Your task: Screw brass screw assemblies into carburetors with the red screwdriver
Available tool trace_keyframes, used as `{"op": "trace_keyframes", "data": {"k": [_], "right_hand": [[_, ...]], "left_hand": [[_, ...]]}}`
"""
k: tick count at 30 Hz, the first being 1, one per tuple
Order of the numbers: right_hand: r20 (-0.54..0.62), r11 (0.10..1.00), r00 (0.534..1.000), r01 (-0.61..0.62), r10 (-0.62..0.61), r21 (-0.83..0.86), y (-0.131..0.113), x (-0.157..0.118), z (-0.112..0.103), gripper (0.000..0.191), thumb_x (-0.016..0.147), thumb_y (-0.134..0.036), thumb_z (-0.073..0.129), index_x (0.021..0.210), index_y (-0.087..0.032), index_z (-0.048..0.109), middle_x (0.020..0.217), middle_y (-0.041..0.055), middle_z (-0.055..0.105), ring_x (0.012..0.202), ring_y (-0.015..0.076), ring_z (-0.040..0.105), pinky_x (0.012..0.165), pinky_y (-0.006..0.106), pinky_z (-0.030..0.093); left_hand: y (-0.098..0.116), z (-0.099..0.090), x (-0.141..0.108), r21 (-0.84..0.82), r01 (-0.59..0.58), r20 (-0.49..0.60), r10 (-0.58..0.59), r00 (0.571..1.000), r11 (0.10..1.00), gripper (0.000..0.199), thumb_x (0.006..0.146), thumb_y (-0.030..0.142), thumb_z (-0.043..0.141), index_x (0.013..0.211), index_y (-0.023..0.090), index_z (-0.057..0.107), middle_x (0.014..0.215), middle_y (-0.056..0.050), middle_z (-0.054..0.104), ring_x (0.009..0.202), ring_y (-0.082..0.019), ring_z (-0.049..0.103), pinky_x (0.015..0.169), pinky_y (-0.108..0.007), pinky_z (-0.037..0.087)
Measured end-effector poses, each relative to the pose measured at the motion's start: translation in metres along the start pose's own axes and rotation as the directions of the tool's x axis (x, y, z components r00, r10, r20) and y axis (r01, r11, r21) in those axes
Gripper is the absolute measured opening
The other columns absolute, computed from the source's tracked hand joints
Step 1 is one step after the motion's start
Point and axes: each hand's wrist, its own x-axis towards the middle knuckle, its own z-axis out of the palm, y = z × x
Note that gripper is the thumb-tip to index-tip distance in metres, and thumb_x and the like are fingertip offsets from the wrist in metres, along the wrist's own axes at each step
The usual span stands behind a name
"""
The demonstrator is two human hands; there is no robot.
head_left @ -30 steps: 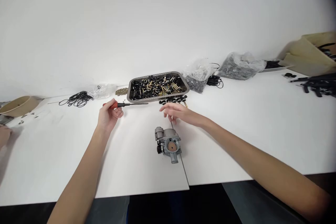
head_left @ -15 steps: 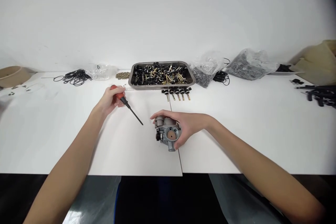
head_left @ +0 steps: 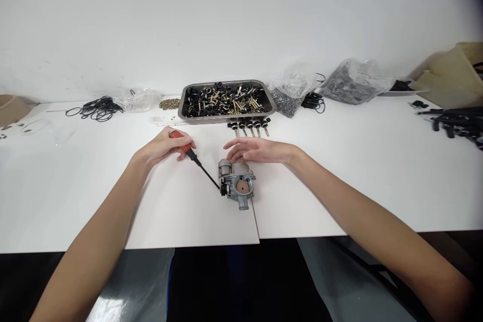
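Observation:
My left hand (head_left: 166, 146) is closed round the red handle of a screwdriver (head_left: 192, 156), whose dark shaft slants down to the right. Its tip is at the black fitting on the left side of a grey metal carburetor (head_left: 241, 186). That carburetor sits on the white table over the seam, its round opening with a brown disc facing me. Behind its top edge my right hand (head_left: 260, 151) is open, palm side toward the part, with its fingers spread and pointing left. Whether the fingertips touch the metal is unclear.
A metal tray (head_left: 226, 119) of black and brass parts stands behind, several similar parts (head_left: 251, 127) lined up before it. Brass pieces (head_left: 169, 104), black cords (head_left: 100, 108) and plastic bags (head_left: 354, 83) lie along the wall. Black parts (head_left: 460, 123) lie at right.
My right hand has let go of the carburetor's side and moved up behind it, fingers spread. The screwdriver has come right, so its tip now meets the black fitting. The view has shifted slightly.

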Motion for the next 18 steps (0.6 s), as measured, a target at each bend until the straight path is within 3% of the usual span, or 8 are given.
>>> {"op": "trace_keyframes", "data": {"k": [6,10,13,15,18], "right_hand": [[-0.025,1.000,1.000,-0.018,0.017,-0.011,-0.002,-0.001,0.001,0.052,0.081,-0.031,0.072,0.126,-0.016,0.053,0.116,0.0086,0.062,0.105,0.0151,0.059,0.087,0.026,0.046],[-0.054,0.999,0.998,-0.035,0.034,-0.034,-0.002,-0.002,0.002,0.048,0.080,-0.031,0.073,0.123,-0.016,0.056,0.113,0.0087,0.064,0.101,0.0147,0.061,0.086,0.026,0.049],[-0.201,0.997,0.979,-0.028,0.014,-0.066,0.002,0.003,0.005,0.037,0.082,-0.032,0.071,0.113,-0.015,0.061,0.102,0.0095,0.066,0.088,0.0154,0.065,0.076,0.027,0.053],[-0.369,0.994,0.926,0.039,-0.075,-0.104,0.007,0.008,0.006,0.031,0.081,-0.032,0.070,0.104,-0.014,0.062,0.091,0.0083,0.066,0.077,0.0158,0.065,0.067,0.029,0.055],[-0.557,0.967,0.801,0.106,-0.220,-0.230,0.014,0.015,0.008,0.026,0.078,-0.032,0.071,0.096,-0.015,0.063,0.080,0.0053,0.062,0.067,0.0143,0.060,0.053,0.027,0.052]], "left_hand": [[0.000,-0.002,0.000,0.083,-0.060,0.021,0.059,0.998,0.995,0.039,0.061,0.039,0.085,0.070,0.005,0.069,0.065,-0.017,0.064,0.043,-0.017,0.053,0.041,-0.030,0.042],[0.005,-0.012,-0.002,0.142,-0.092,-0.111,0.108,0.988,0.986,0.035,0.067,0.038,0.081,0.067,0.006,0.067,0.055,-0.010,0.059,0.043,-0.014,0.053,0.044,-0.028,0.044],[0.007,-0.019,-0.002,0.162,-0.120,-0.244,0.157,0.957,0.979,0.032,0.070,0.037,0.078,0.067,0.008,0.066,0.052,-0.006,0.057,0.043,-0.013,0.053,0.045,-0.025,0.044],[0.008,-0.020,-0.002,0.148,-0.151,-0.330,0.193,0.924,0.977,0.032,0.070,0.038,0.077,0.066,0.008,0.064,0.054,-0.006,0.057,0.041,-0.011,0.051,0.045,-0.025,0.044],[0.010,-0.016,-0.001,0.096,-0.191,-0.366,0.213,0.906,0.977,0.032,0.071,0.038,0.075,0.064,0.009,0.063,0.051,-0.005,0.055,0.040,-0.012,0.050,0.044,-0.026,0.044]]}}
